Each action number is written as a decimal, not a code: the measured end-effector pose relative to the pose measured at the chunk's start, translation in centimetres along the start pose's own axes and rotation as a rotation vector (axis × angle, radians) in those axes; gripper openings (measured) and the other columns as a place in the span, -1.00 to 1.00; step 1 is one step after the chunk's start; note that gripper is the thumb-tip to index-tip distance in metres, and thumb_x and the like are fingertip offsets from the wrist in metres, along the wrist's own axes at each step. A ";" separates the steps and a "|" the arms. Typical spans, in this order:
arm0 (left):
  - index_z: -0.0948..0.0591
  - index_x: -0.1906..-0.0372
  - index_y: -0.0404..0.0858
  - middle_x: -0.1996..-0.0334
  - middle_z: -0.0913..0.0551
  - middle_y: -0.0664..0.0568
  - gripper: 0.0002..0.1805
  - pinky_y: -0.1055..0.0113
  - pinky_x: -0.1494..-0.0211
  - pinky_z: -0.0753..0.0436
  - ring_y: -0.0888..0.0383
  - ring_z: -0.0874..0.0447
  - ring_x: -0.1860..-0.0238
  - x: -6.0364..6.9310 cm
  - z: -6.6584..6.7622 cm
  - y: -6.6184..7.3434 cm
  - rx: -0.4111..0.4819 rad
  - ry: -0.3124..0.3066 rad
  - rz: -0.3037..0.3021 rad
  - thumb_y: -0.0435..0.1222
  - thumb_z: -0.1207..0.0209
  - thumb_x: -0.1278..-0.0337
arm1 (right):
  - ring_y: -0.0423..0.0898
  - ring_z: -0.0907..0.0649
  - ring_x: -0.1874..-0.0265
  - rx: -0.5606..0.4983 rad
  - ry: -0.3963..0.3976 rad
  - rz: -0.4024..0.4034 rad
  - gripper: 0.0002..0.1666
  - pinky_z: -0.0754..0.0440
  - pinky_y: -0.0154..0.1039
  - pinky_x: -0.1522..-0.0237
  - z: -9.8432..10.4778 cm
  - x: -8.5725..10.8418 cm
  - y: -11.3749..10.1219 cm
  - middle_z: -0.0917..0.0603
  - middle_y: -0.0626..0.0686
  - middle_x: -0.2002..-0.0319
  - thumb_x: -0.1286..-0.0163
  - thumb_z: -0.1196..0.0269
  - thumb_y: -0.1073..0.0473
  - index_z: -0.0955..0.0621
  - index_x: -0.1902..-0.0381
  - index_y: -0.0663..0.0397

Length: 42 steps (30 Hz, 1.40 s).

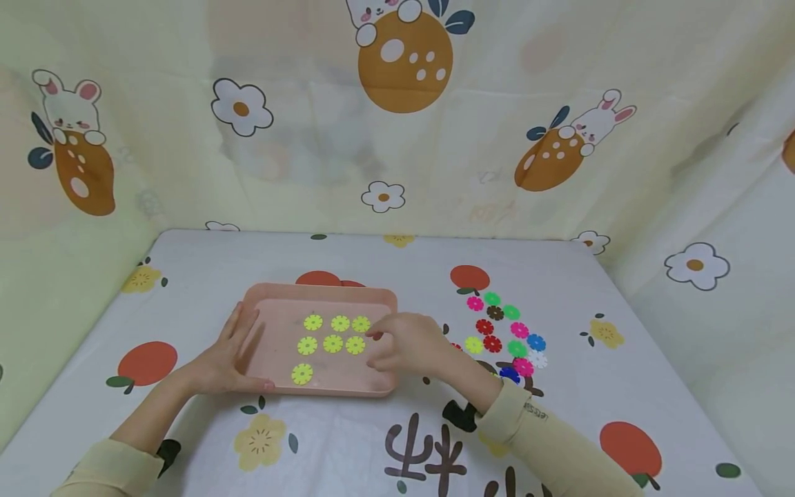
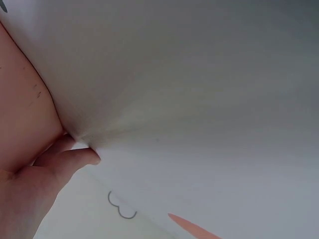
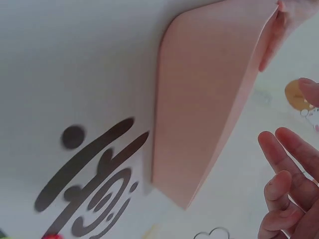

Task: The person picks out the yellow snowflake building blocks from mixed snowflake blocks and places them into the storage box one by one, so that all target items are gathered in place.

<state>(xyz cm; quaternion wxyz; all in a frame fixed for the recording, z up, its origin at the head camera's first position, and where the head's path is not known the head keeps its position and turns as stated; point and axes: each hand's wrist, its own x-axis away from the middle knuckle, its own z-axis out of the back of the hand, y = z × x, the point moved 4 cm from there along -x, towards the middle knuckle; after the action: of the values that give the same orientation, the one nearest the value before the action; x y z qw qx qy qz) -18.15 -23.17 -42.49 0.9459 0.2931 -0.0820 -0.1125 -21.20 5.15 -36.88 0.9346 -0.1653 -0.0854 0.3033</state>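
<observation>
A pink rectangular tray (image 1: 273, 338) lies on the table. Several yellow flower-shaped discs (image 1: 332, 344) sit in it: two rows of three and a single one nearest its front edge. My left hand (image 1: 220, 359) holds the tray's left side, thumb at the front rim and fingers along the left rim. Over the tray's right side hovers my right hand (image 1: 410, 345), beside the rightmost discs. In the right wrist view its thumb stands apart from the fingers (image 3: 289, 159), and I see nothing between them.
Right of the tray is a loose group of flower discs in red, pink, green, blue, white and other colours (image 1: 493, 344), partly behind the right forearm. A printed white cloth (image 1: 335, 442) covers the table. Printed curtains (image 1: 298, 166) hang behind and at the sides.
</observation>
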 end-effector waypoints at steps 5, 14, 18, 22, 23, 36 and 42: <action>0.24 -0.43 -0.23 -0.37 0.43 -0.30 0.38 -0.33 -0.04 -0.29 -0.38 0.26 -0.32 0.0 0.0 0.0 -0.004 0.003 -0.005 0.09 -0.43 0.44 | -0.11 -0.58 0.24 -0.025 0.039 0.040 -0.49 -0.52 -0.27 0.31 0.4 1.0 1.1 -0.66 -0.08 0.22 -0.04 -0.36 -0.10 -0.63 0.07 0.00; 0.23 -0.42 -0.24 -0.37 0.43 -0.30 0.38 -0.33 -0.05 -0.29 -0.38 0.24 -0.31 0.0 0.1 0.1 -0.002 0.003 -0.004 0.09 -0.43 0.44 | -0.11 -0.60 0.21 -0.015 0.093 -0.015 -0.48 -0.57 -0.23 0.29 0.7 2.8 3.5 -0.67 -0.08 0.23 0.00 -0.39 -0.10 -0.65 0.08 -0.03; 0.23 -0.42 -0.25 -0.37 0.43 -0.29 0.37 -0.33 -0.04 -0.30 -0.39 0.24 -0.31 0.0 0.0 0.1 0.004 0.002 0.002 0.08 -0.43 0.44 | -0.10 -0.59 0.18 -0.013 0.109 -0.079 -0.49 -0.59 -0.24 0.30 0.9 3.8 4.7 -0.66 -0.12 0.21 0.05 -0.42 -0.12 -0.66 0.12 -0.07; 0.22 -0.42 -0.25 -0.38 0.44 -0.28 0.36 -0.33 -0.04 -0.29 -0.38 0.26 -0.32 0.0 0.0 0.1 0.004 -0.001 0.005 0.09 -0.42 0.43 | -0.09 -0.58 0.19 -0.035 0.111 -0.140 -0.46 -0.59 -0.24 0.31 1.1 5.0 5.9 -0.65 -0.12 0.21 0.08 -0.44 -0.12 -0.65 0.10 -0.10; 0.22 -0.43 -0.25 -0.38 0.44 -0.28 0.36 -0.33 -0.04 -0.30 -0.37 0.26 -0.32 0.0 0.0 0.2 0.005 0.000 0.003 0.09 -0.42 0.43 | -0.09 -0.58 0.20 -0.044 0.109 -0.145 -0.46 -0.59 -0.24 0.32 1.1 5.3 6.1 -0.65 -0.11 0.21 0.08 -0.44 -0.11 -0.64 0.09 -0.09; 0.17 -0.42 -0.28 -0.38 0.43 -0.29 0.35 -0.32 -0.04 -0.31 -0.39 0.22 -0.31 0.1 0.1 0.3 0.000 0.000 -0.008 0.10 -0.42 0.43 | -0.23 -0.37 0.64 -0.032 0.126 -0.103 -0.50 -0.38 -0.39 0.68 1.2 8.0 9.3 -0.67 -0.03 0.26 0.07 -0.45 -0.04 -0.66 0.15 0.03; 0.16 -0.42 -0.28 -0.38 0.43 -0.29 0.35 -0.30 -0.04 -0.33 -0.38 0.21 -0.31 0.2 0.1 0.3 0.000 -0.002 -0.007 0.10 -0.42 0.44 | -0.24 -0.41 0.60 -0.003 0.092 -0.175 -0.49 -0.42 -0.38 0.64 0.9 8.5 10.5 -0.67 -0.07 0.30 0.10 -0.45 -0.08 -0.67 0.17 0.01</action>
<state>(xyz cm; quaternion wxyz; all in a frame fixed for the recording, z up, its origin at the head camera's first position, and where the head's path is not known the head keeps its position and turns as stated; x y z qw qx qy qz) -17.97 -23.07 -42.22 0.9454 0.2933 -0.0818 -0.1162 -20.25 18.47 -39.38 0.9601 -0.1726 -0.0571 0.2124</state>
